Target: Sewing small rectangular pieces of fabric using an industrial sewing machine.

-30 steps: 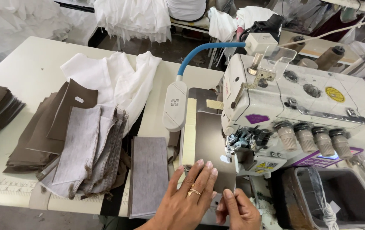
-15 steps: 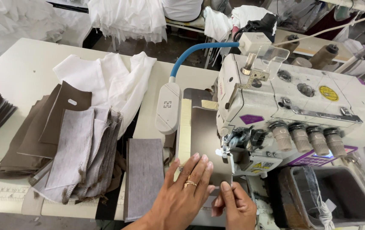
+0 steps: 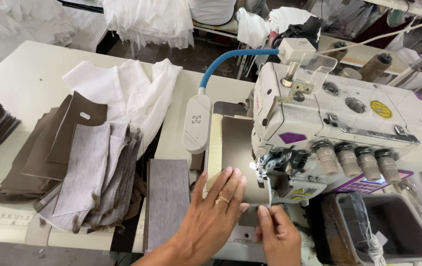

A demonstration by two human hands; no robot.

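Left hand pressing flat, fingers spread, on brown fabric piece; right hand pinching its near edge at lower centre. Keep edge aligned entering presser foot.

Garment workshop: overlock machine, fabric stacks

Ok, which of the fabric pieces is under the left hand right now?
The dark brown piece on the sewing machine bed, pinned by the left hand; the grey piece lies untouched beside it.
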